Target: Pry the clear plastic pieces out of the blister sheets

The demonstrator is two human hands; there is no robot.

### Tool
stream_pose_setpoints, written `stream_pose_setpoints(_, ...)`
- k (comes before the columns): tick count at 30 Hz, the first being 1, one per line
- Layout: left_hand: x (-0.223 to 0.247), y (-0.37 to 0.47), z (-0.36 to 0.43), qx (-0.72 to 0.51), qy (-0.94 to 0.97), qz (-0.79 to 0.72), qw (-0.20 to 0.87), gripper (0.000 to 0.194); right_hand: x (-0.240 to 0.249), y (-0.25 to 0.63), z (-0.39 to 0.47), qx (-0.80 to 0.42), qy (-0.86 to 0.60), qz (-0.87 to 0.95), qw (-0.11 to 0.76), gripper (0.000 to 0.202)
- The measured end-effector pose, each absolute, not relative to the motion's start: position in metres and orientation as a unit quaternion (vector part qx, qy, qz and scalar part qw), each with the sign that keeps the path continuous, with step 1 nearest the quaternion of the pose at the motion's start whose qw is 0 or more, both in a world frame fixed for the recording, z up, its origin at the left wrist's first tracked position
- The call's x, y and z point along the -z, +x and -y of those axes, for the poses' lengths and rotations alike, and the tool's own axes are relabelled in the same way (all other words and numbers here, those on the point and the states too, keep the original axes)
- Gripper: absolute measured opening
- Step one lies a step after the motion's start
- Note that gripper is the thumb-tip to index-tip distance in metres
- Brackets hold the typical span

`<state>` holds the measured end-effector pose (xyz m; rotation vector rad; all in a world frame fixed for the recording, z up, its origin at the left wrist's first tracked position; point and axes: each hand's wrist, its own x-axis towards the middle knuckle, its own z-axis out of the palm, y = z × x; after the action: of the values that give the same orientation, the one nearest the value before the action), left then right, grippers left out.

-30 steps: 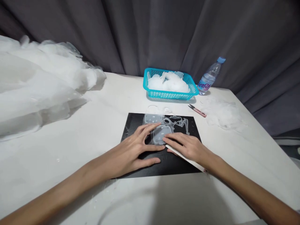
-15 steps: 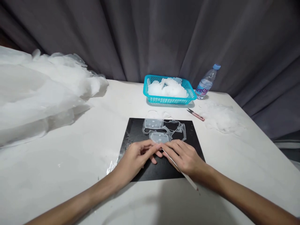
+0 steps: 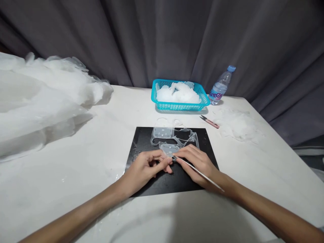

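A translucent sheet with rounded pieces and cut-out gaps [image 3: 163, 132] lies partly on a black mat [image 3: 157, 185]. Near the mat's middle, my left hand [image 3: 149, 164] pinches the near edge of the sheet's rounded grey piece [image 3: 170, 148] between thumb and fingers. Just right of it, my right hand [image 3: 198, 163] has its fingers closed round the tip end of a thin white stick [image 3: 204, 174], whose other end points down to the right over the wrist. The fingertips of both hands nearly meet at the piece.
Behind the mat stands a turquoise basket [image 3: 179, 107] of white pieces, with a water bottle [image 3: 219, 87] beside it. Pink-handled snips [image 3: 210, 122] lie near translucent scraps [image 3: 239, 125] on the right. A large white translucent heap [image 3: 45, 101] covers the table's left. Grey curtains hang behind.
The white stick has swung to a flatter angle, its far end now higher and further right. The fingertips have parted slightly, showing more of the grey piece. The whole view has shifted a little.
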<state>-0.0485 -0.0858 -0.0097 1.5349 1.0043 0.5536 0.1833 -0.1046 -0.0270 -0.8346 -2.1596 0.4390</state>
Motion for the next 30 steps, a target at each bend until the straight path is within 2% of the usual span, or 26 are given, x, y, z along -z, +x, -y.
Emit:
stream_pose_setpoints(12, 0.015, -0.047, 0.092, -0.255, 0.655, -0.452, 0.550, 0.029, 0.030, 0.184, 0.110, -0.057, -0.315, 0.888, 0.329, 0.023)
stream_pose_setpoints(14, 0.013, -0.047, 0.093, -0.253, 0.653, -0.457, 0.549, 0.028, 0.028, 0.182, 0.111, -0.068, -0.316, 0.883, 0.341, 0.022)
stream_pose_setpoints(16, 0.012, -0.046, 0.095, -0.252, 0.644, -0.467, 0.551, 0.027, 0.024, 0.184, 0.109, -0.102, -0.334, 0.852, 0.390, 0.022)
stream_pose_setpoints(21, 0.010, -0.046, 0.093, -0.252, 0.606, -0.521, 0.546, 0.030, 0.018, 0.213, 0.079, -0.201, -0.535, 0.646, 0.506, 0.019)
stream_pose_setpoints(25, 0.005, -0.051, 0.085, -0.247, 0.583, -0.530, 0.564, 0.030, 0.017, 0.241, 0.055, -0.271, -0.564, 0.541, 0.561, 0.024)
stream_pose_setpoints(27, 0.003, -0.054, 0.081, -0.235, 0.575, -0.518, 0.588, 0.029, 0.013, 0.243, 0.056, -0.285, -0.550, 0.549, 0.561, 0.024)
stream_pose_setpoints(30, 0.001, -0.056, 0.081, -0.223, 0.566, -0.495, 0.620, 0.035, 0.005, 0.228, 0.075, -0.261, -0.520, 0.637, 0.506, 0.019)
